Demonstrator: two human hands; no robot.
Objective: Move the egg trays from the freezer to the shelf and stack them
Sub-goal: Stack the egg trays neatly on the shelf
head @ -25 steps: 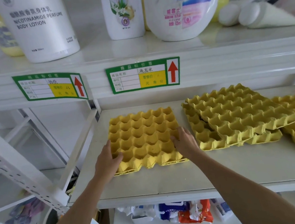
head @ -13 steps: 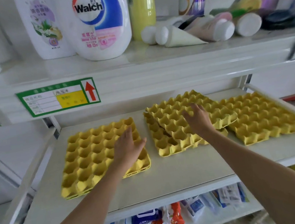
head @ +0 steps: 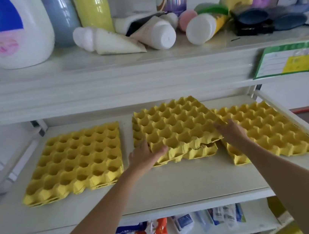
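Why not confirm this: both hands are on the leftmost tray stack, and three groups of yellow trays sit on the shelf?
Not quite. The head view shows the left hand and right hand on the skewed middle tray stack; the leftmost tray stack is untouched. Three groups on the shelf is correct.

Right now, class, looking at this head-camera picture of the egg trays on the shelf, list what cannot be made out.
- Head view: the tray count in the left stack; only nested edges show.
- The middle pile's lower tray, mostly covered by the skewed top tray.
- The grip of the left hand and right hand; the fingertips are blurred at the tray edges.
- The price label: blurred and cut off by the right edge.
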